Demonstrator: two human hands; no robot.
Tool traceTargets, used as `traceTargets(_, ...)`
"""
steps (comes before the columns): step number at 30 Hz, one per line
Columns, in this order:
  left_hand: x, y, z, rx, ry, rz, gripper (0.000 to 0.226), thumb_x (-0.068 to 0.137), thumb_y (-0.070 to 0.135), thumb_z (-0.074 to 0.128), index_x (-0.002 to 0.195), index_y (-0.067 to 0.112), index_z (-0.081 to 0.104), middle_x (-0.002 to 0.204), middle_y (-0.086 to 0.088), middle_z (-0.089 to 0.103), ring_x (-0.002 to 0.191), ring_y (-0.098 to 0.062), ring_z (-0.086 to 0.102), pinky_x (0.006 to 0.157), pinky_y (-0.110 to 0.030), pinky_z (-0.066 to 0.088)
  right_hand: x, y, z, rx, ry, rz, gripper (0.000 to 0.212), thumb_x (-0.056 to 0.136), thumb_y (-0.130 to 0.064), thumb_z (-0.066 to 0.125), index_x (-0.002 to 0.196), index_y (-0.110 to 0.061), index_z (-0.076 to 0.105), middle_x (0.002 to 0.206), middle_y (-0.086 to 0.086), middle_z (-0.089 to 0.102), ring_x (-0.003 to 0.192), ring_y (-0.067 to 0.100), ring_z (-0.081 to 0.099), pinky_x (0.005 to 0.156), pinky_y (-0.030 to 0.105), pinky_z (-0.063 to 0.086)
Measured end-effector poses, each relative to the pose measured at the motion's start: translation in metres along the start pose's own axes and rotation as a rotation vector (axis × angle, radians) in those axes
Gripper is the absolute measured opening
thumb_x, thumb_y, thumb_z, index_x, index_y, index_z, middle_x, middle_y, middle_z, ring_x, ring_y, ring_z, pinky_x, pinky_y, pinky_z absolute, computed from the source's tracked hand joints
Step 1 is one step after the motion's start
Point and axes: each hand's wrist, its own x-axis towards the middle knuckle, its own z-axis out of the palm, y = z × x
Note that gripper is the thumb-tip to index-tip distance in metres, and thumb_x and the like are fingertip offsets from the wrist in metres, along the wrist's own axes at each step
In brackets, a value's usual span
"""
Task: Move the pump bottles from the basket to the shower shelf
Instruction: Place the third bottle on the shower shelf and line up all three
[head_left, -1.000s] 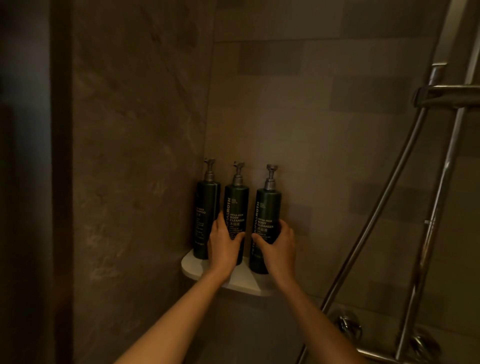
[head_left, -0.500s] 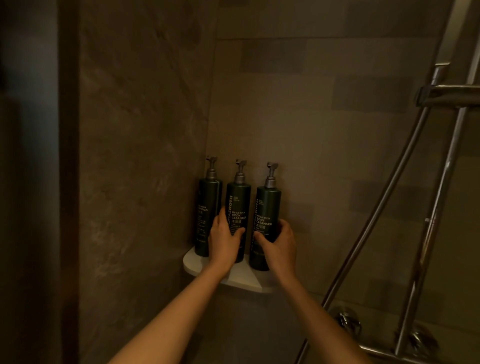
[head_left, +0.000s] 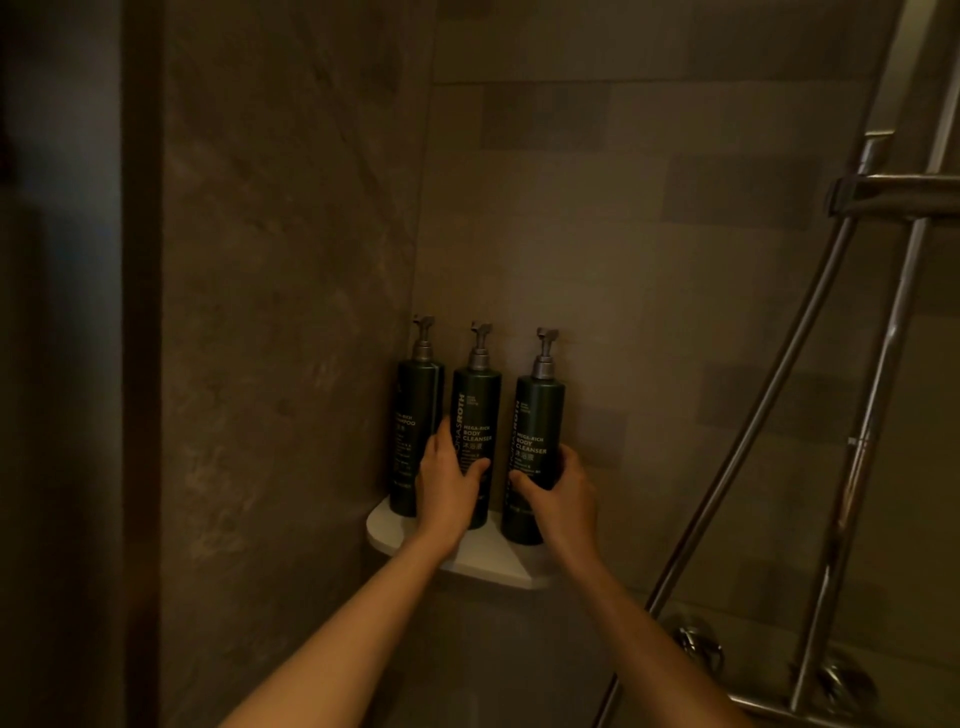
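Observation:
Three dark green pump bottles stand upright in a row on the white corner shower shelf. The left bottle stands nearest the corner, untouched. My left hand is wrapped around the lower part of the middle bottle. My right hand grips the lower part of the right bottle, which sits a little apart from the middle one. All the pump heads are grey. No basket is in view.
Stone-tiled walls meet in the corner behind the shelf. A chrome shower riser rail and a curved hose run down the right side, with a bracket and valves near the bottom right. A dark frame stands at the left.
The right bottle has shifted slightly to the right in my right hand, widening the gap to the middle bottle. Both hands stay on their bottles.

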Motion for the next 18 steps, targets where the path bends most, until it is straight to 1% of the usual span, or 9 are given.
traceTargets(8, -0.0004, 0.0000, -0.0003, 0.010, 0.006, -0.001, 0.074, 0.085, 0.017, 0.067, 0.148, 0.015, 0.028, 0.146, -0.009, 0.042, 0.135, -0.024, 0.040, 0.110, -0.039, 0.035, -0.0013, 0.0007, 0.0002, -0.020, 0.001, 0.000, 0.059, 0.074, -0.028, 0.076, 0.126, -0.020, 0.049, 0.118, 0.003, 0.062, 0.101, 0.014, 0.059, 0.084, 0.031, 0.050)
traceTargets(12, 0.0001, 0.0005, -0.0002, 0.009, 0.008, 0.001, 0.074, 0.085, 0.016, 0.067, 0.148, 0.015, 0.029, 0.146, -0.008, 0.041, 0.135, -0.024, 0.040, 0.110, -0.039, 0.035, -0.0020, -0.0005, 0.0007, -0.034, 0.004, 0.002, 0.060, 0.075, -0.027, 0.075, 0.128, -0.019, 0.048, 0.119, 0.003, 0.062, 0.101, 0.012, 0.057, 0.083, 0.028, 0.047)
traceTargets(18, -0.0009, 0.0018, -0.0016, -0.001, -0.007, -0.002, 0.074, 0.085, 0.015, 0.067, 0.148, 0.015, 0.028, 0.146, -0.009, 0.041, 0.135, -0.024, 0.040, 0.111, -0.040, 0.034, -0.0037, -0.0026, 0.0002, -0.041, -0.002, 0.008, 0.059, 0.075, -0.026, 0.075, 0.127, -0.018, 0.049, 0.120, 0.005, 0.062, 0.102, 0.014, 0.058, 0.082, 0.027, 0.046)
